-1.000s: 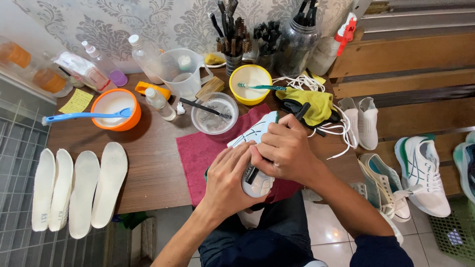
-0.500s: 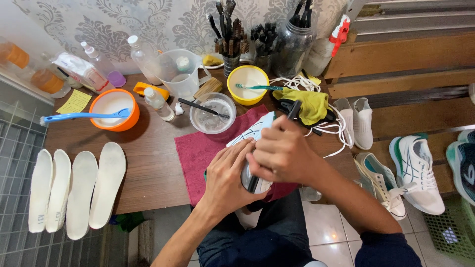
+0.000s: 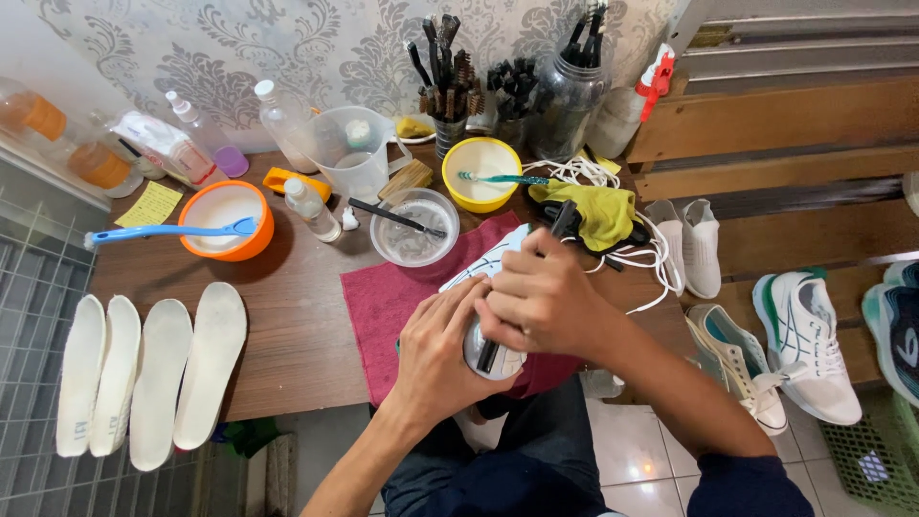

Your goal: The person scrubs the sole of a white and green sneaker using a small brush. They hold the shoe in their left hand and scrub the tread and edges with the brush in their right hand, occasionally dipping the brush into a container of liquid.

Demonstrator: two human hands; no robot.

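**White trainer gripped in both hands over the maroon cloth**

The white mesh trainer with dark side stripes (image 3: 483, 273) sits in the lower middle of the frame, above the maroon cloth (image 3: 383, 302) spread on the brown wooden bench (image 3: 297, 316). Its long axis runs diagonally: one end points toward the upper right of the frame, the other, rounded and grey-soled, comes down toward the lower middle. Which end is toe and which is heel cannot be made out, since both hands cover most of the shoe.

The left hand (image 3: 436, 359) cups the shoe from below and the left, fingers wrapped around its lower end. The right hand (image 3: 541, 297) lies across the top, fingers closed around a black-handled brush (image 3: 565, 218); the handle tip sticks out past the knuckles toward the upper right, and a dark strip shows below the palm against the sole. The bristles are hidden.

At upper middle stand a clear plastic bowl with a black brush (image 3: 414, 228) and a yellow bowl with a teal toothbrush (image 3: 486, 172). Four white insoles (image 3: 144, 369) lie at lower left, the outermost partly beyond the bench edge.
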